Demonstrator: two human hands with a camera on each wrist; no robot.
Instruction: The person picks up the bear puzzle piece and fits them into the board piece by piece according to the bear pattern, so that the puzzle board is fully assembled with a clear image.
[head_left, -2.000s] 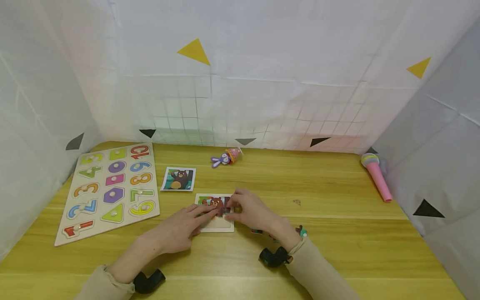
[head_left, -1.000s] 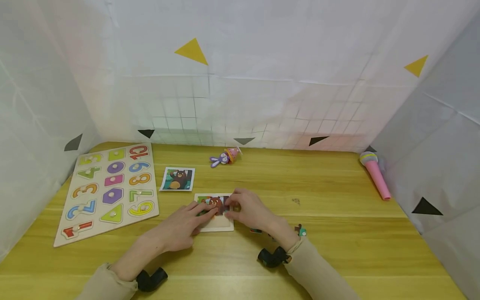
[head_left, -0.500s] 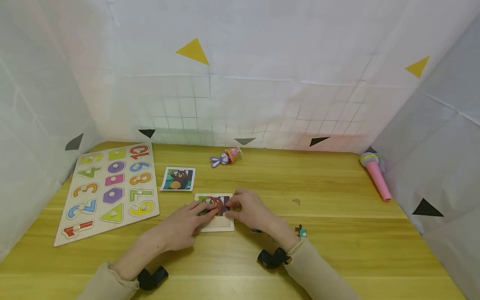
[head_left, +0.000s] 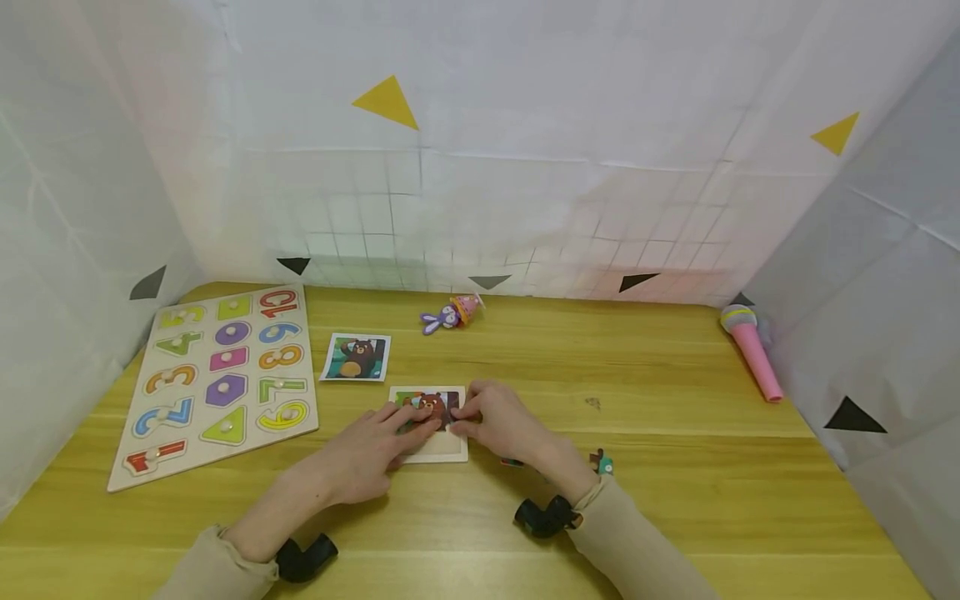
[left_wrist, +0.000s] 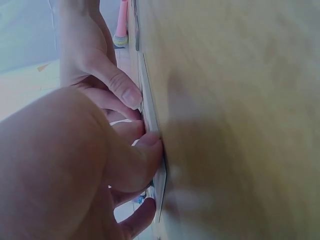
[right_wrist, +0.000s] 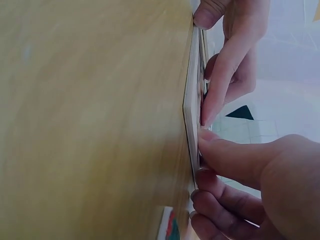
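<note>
Loose pieces [head_left: 605, 463] lie right of the puzzle board [head_left: 444, 451], by its front corner. The left hand [head_left: 358, 457] rests outstretched fingers across the board's middle. The right hand [head_left: 501, 422], nearer the dark piece [head_left: 453, 401], pinches it at the board's right edge; fingers hide its long axis. Beyond the board's left lies a bear card [head_left: 357, 358].

On the desk [head_left: 675, 375], the number board [head_left: 208, 333] lay left, the picture card [head_left: 356, 358] just beside it. Nearer and further right sat the puzzle tray [head_left: 431, 458], loose pieces [head_left: 605, 464] to its right, the rabbit figure [head_left: 457, 313] behind; the microphone [head_left: 756, 358] lay far right.
</note>
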